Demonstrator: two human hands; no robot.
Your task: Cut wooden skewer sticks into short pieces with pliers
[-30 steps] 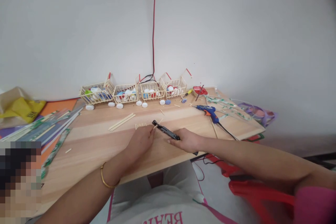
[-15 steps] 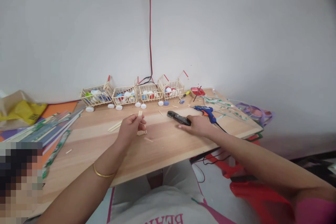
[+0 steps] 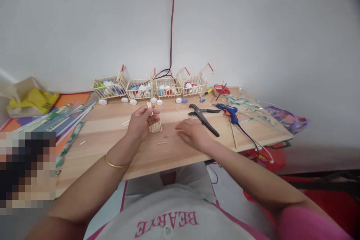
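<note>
My left hand is closed on thin wooden sticks, whose ends stick up past the thumb and finger. Just below its fingers shows a row of short wooden sticks; whether these are held too or rest on the table, I cannot tell. My right hand is over the table with fingers loosely stretched to the left and nothing visible in them. Beside it lie black-handled pliers, jaws to the upper left. One short stick piece lies between the hands, nearer the table's front edge.
Several small stick-built carts filled with coloured pieces stand along the wall. A blue glue gun, its cord, and a red dish are at the right. Plastic-wrapped sticks and a yellow bag lie left. A blurred-out person is at the lower left.
My right hand has let go of the pliers, which now lie spread on the table, and moved left. The row of short sticks below my left hand shows more fully. The view has shifted.
</note>
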